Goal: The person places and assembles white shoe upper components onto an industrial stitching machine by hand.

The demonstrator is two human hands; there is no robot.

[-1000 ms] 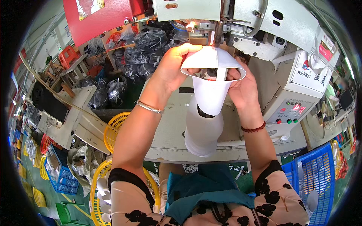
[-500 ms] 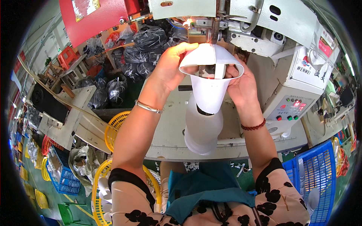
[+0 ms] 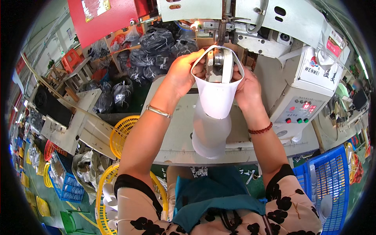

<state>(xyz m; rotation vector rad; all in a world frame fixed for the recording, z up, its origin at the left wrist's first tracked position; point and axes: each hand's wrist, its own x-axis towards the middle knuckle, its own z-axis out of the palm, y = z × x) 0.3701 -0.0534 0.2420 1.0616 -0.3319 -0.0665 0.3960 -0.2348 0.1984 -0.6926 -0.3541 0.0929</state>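
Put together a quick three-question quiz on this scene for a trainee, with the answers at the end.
1. Which wrist wears the red braided bracelet?
2. True or false: the white piece is held by just one hand.
3. What colour is the large machine cover at the upper left?
(a) green (b) yellow (c) red

Key:
1. The right wrist.
2. False; the left hand and right hand both hold it.
3. (c) red.

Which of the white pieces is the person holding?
The white piece whose wide opening sits between the left hand and right hand; other white pieces in the larger yellow basket by the left sleeve touch neither hand.
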